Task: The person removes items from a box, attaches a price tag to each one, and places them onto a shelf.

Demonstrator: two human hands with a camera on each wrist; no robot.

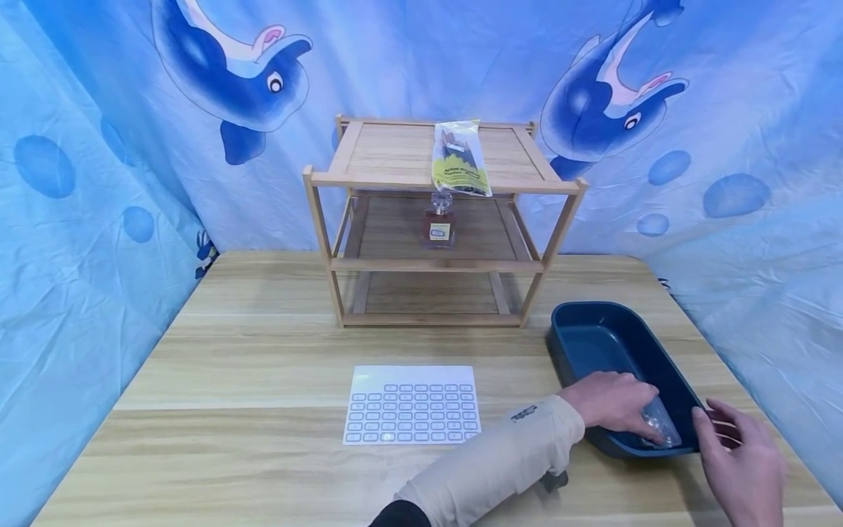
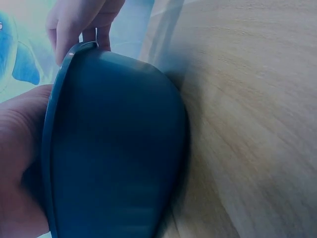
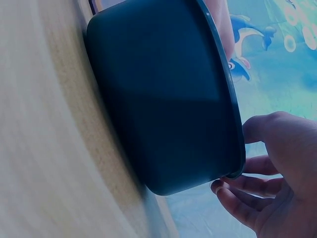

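A dark blue plastic basin (image 1: 596,337) sits at the right of the table. My left hand (image 1: 612,401) reaches over its near side, fingers and thumb curled round a clear, shiny plastic packet (image 1: 661,424) at the near end; the packet's contents are too unclear to name. At the near right corner my right hand (image 1: 744,454) holds the basin's rim, thumb on the inner side and fingers outside. The right wrist view shows those fingertips (image 3: 223,187) right at the rim. In the left wrist view the basin wall (image 2: 114,139) hides the packet.
A three-level wooden shelf (image 1: 435,265) stands at the back, with a yellow-and-clear printed bag (image 1: 461,165) on top and a perfume bottle (image 1: 439,223) on the middle level. A white sheet of small numbered boxes (image 1: 413,406) lies mid-table. A dark object (image 1: 555,481) shows beside the left sleeve.
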